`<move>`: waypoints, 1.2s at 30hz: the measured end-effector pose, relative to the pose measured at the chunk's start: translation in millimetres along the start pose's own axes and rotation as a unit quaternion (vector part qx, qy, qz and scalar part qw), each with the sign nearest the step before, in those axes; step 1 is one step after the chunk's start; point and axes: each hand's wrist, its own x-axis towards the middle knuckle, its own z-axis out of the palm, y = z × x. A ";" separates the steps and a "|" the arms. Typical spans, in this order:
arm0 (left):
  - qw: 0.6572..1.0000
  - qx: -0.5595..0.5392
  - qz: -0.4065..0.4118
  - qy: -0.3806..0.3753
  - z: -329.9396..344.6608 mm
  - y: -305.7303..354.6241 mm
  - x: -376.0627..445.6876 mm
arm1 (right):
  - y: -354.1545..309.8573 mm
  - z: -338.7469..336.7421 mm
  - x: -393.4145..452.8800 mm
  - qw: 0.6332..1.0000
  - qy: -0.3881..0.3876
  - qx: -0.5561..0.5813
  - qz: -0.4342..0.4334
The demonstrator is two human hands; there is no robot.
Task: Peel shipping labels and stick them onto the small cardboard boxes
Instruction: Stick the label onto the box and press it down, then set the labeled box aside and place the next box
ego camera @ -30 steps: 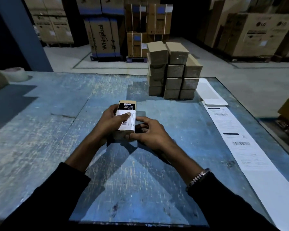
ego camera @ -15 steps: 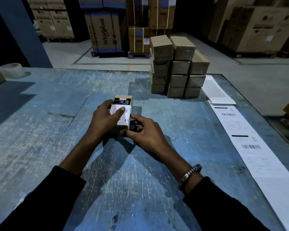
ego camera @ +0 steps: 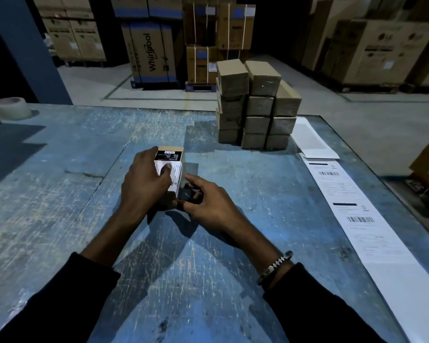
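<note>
On the scratched blue tabletop [ego camera: 60, 194], near its middle, a small cardboard box [ego camera: 172, 154] is held between two hands. A black printed patch is seen on the far part of its top face, and a white shipping label [ego camera: 175, 170] is laid over the near part of the top and folded down over the side facing the person. The left hand [ego camera: 144, 181] is curled over the box from the left, with its thumb pressed flat on the label. The right hand [ego camera: 208, 201] is set against the box from the right and near side; its fingers are bent round the lower corner, the index finger is stretched toward the label's edge, and the thumb is placed at the bottom of the box. A metal bracelet [ego camera: 275, 267] is worn on the right wrist, above a dark sleeve.

Further back and to the right, a stack of small boxes [ego camera: 256, 107] is piled in several columns, well apart from the held box. Just beside the stack on the right, a long strip of label sheets [ego camera: 352, 219] with barcodes is stretched along the tabletop's right edge toward the person. At the far left corner, a roll of tape [ego camera: 13, 108] is seen. Behind the tabletop, large appliance cartons [ego camera: 151, 50] are stood on the warehouse floor.
</note>
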 end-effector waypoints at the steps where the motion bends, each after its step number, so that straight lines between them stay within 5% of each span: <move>1: 0.999 0.012 0.039 0.028 -1.6 2.7 -2.8 | 1.7 -3.2 1.2 0.999 0.000 0.046 0.023; 4: 0.979 -0.011 0.184 0.090 2.4 20.6 -16.4 | 5.3 -19.7 5.7 0.990 0.043 0.116 0.067; 6: 0.971 -0.058 0.221 0.065 14.3 42.0 -31.3 | 9.3 -37.1 12.5 0.983 0.132 0.103 0.073; 9: 0.974 -0.066 0.214 -0.045 43.1 73.9 -42.1 | 7.5 -75.7 24.0 0.943 0.292 0.129 0.094; 16: 0.970 0.035 0.182 -0.159 109.6 81.0 -28.9 | -15.9 -193.1 62.0 0.900 0.426 0.032 0.088; 27: 0.958 0.090 0.231 -0.142 126.4 61.6 -14.2 | 26.8 -259.2 138.1 0.912 0.357 0.059 0.191; 36: 0.957 0.115 0.226 -0.142 128.9 61.5 -13.1 | 26.6 -274.0 162.8 0.893 0.386 0.095 0.211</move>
